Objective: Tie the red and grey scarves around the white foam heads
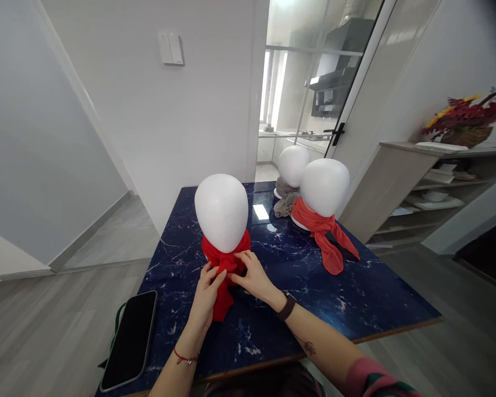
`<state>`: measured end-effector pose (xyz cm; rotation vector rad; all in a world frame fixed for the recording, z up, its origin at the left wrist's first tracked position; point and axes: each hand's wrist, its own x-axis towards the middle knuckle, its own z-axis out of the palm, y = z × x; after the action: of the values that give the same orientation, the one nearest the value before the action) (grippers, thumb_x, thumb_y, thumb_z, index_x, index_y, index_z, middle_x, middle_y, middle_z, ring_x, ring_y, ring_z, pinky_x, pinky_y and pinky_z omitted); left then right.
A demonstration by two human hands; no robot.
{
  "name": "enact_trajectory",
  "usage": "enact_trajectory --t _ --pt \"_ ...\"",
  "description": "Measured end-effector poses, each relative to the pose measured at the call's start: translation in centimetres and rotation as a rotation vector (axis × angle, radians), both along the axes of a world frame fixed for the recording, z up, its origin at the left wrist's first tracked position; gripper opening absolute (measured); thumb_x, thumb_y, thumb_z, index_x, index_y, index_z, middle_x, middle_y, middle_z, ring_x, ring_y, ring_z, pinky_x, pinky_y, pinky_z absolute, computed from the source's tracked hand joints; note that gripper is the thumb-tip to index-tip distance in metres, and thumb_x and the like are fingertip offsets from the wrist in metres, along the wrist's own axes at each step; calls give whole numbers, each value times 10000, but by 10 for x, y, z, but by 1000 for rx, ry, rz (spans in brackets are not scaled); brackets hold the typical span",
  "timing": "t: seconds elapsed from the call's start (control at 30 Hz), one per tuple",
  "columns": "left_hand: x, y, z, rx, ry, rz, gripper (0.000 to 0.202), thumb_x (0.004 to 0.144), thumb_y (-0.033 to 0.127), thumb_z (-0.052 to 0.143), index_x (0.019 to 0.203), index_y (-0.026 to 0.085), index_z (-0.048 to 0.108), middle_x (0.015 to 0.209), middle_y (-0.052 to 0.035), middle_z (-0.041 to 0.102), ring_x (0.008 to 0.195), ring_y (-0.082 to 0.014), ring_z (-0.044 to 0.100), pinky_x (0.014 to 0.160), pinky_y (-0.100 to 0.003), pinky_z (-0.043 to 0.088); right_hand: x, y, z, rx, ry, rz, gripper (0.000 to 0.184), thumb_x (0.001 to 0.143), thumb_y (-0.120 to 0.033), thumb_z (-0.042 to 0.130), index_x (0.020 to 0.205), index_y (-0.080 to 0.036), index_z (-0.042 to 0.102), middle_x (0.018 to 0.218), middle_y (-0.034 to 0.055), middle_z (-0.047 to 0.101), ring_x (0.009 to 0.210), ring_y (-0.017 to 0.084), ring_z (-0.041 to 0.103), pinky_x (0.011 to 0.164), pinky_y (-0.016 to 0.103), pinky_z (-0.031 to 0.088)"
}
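A smooth white mannequin head (pixel 221 212) stands upright on the table before me, with a bright red scarf (pixel 222 306) wrapped around its neck. Below the chin, my left hand (pixel 206 286) pinches the scarf from the left side. My right hand (pixel 252 277) grips the same scarf from the right, thumb and fingers close together on the cloth. Part of the scarf hangs down in front between my hands. What lies beneath my fingertips is partly hidden, so the shape of the fold or knot cannot be made out.
To the right stands a mannequin head (pixel 325 187) with a coral scarf (pixel 330 259). Behind it is another head (pixel 293 165) with a grey scarf (pixel 286 204). A phone (pixel 130 339) lies at the left edge of the dark blue marbled table (pixel 273 342). Shelves (pixel 397 182) stand at right.
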<state>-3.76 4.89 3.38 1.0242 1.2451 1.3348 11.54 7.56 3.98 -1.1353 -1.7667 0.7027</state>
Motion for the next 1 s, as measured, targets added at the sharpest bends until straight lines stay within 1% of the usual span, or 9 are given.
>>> enact_trajectory --t 0.1,0.2,0.27,0.4,0.53,0.7,0.83,0.93,1.0 --pt "-7 -1 0 28 89 -20 360 677 395 688 985 209 672 1273 -85 466 1242 -265 430 1038 -403 362 1 4 -2 -35 111 9 74 790 -240 554 818 -187 598 829 17 550 787 154 513 739 284 422" --pt "-18 0 -2 29 264 58 475 603 299 706 1047 207 564 1195 -83 441 1021 -223 563 923 -427 465 6 12 0 -80 362 -17 127 834 -300 511 845 -188 570 787 2 555 705 131 510 655 254 418" --pt "-28 2 -4 81 432 127 393 588 231 669 959 193 545 1119 -70 428 907 -198 571 897 -440 478 8 18 1 -142 538 -18 150 824 -336 525 861 -193 547 768 -9 562 672 121 522 632 245 425" --pt "-45 5 -3 200 750 142 125 639 113 521 728 200 515 958 -62 458 932 -226 529 926 -430 442 12 33 3 -342 832 -50 220 739 -338 607 891 -213 508 794 -28 602 637 96 574 625 230 450" --pt "-56 5 1 156 919 135 186 659 37 429 707 197 511 952 -78 473 905 -227 539 880 -396 446 25 53 6 -409 1046 -101 291 666 -302 666 894 -232 499 791 -42 630 670 94 621 673 237 480" --pt "-68 9 6 87 1015 226 218 682 10 392 719 196 499 945 -77 471 814 -205 557 789 -355 452 50 68 11 -353 1255 -181 313 627 -276 738 841 -243 512 758 -57 624 692 101 628 716 264 504" --pt "-58 6 8 3 831 143 136 668 66 494 690 200 491 782 -28 512 709 -187 559 702 -322 448 50 62 13 -327 1231 -167 316 622 -302 759 823 -231 525 805 -39 627 715 102 606 697 254 493" --pt "-34 -4 10 -106 348 -86 172 655 228 634 741 203 488 725 8 564 630 -157 567 604 -277 451 38 43 17 -182 1016 -153 262 670 -324 726 843 -217 561 839 -18 620 740 113 586 705 258 485" --pt "-15 -10 11 -167 25 -154 268 635 305 686 786 202 490 783 6 605 645 -138 588 591 -254 461 28 23 21 -9 751 -87 200 723 -285 676 882 -206 584 884 9 615 799 133 581 766 284 482"
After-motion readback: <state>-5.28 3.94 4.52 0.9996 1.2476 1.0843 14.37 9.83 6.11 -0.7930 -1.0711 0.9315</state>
